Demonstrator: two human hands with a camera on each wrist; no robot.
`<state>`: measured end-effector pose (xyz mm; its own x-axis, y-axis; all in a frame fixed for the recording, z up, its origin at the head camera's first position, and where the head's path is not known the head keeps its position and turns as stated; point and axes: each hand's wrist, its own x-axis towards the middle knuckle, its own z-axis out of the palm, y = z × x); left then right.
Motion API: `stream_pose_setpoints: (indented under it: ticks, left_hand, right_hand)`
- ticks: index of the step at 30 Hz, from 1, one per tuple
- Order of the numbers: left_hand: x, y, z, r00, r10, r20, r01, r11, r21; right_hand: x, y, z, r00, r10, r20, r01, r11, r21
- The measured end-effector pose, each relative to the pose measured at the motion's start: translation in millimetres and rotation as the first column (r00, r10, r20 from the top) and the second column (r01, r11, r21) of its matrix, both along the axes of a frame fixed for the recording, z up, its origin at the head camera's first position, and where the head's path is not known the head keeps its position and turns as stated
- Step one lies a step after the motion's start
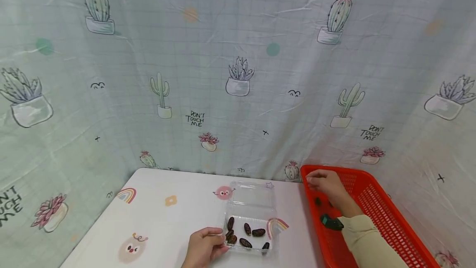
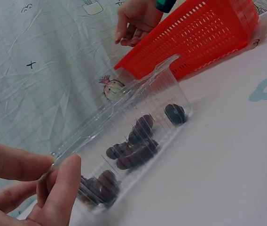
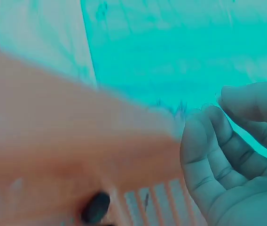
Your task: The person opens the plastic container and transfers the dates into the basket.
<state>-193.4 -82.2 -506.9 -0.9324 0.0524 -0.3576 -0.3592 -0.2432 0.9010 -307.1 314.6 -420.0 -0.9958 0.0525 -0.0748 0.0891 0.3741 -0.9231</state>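
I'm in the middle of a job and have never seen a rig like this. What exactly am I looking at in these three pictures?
There is no machine: a person works with two bare hands. One camera, worn on the head, looks forward and down; the other two are worn on the wrists. The right wrist picture is partly blurred and oddly tinted.

On the white table with cartoon prints are an open, clear plastic box and a bright red, slotted plastic basket. The box contains dark brown, oval fruits, probably dates; at least one small dark piece shows in the basket.

The left hand pinches the box's edge. The right hand is near the basket's far left corner, fingers bent, holding nothing that I can see.
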Motion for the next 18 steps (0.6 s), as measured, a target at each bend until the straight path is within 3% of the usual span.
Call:
stream_pose_setpoints:
  ticks: [11, 18]
  left_hand:
    - [0.8, -3, -3.5, 1.000, 0.001, -0.005, -0.001, 1.000, -0.001]
    - [-0.7, 0, -7.3, 1.000, 0.012, -0.008, -0.012, 1.000, 0.002]
  right_hand:
    - [16.8, -56, 8.8, 0.994, 0.109, 0.009, -0.109, 0.994, 0.031]
    - [27.6, -91, 2.5, 0.956, 0.294, 0.023, -0.295, 0.954, 0.055]
